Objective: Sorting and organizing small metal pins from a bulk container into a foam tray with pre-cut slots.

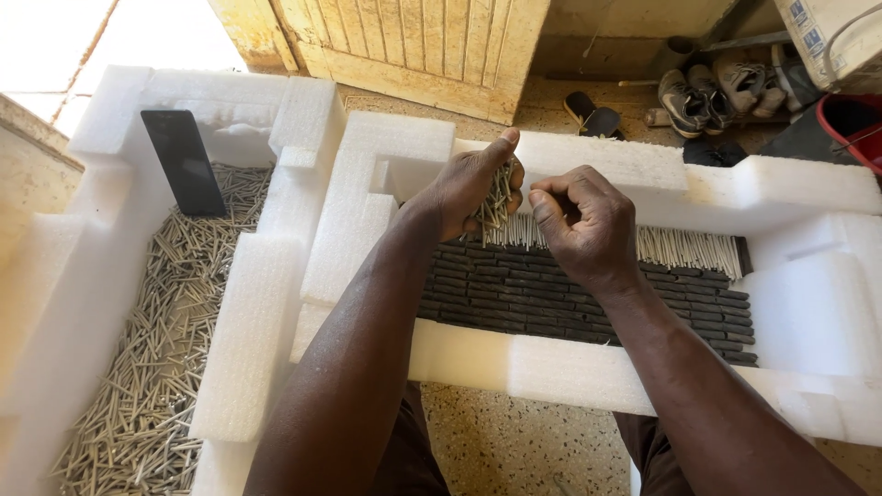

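My left hand grips a bundle of thin pale sticks, held upright over a white foam frame. My right hand is curled next to the bundle, its fingertips touching the sticks. Inside the frame lies a bed of dark sticks in tight horizontal rows. A row of pale sticks stands along the far side of that bed.
A second white foam tray at the left holds a loose heap of pale sticks. A black phone leans upright at its back. A yellow wooden door, several shoes and a red tub lie beyond on the speckled floor.
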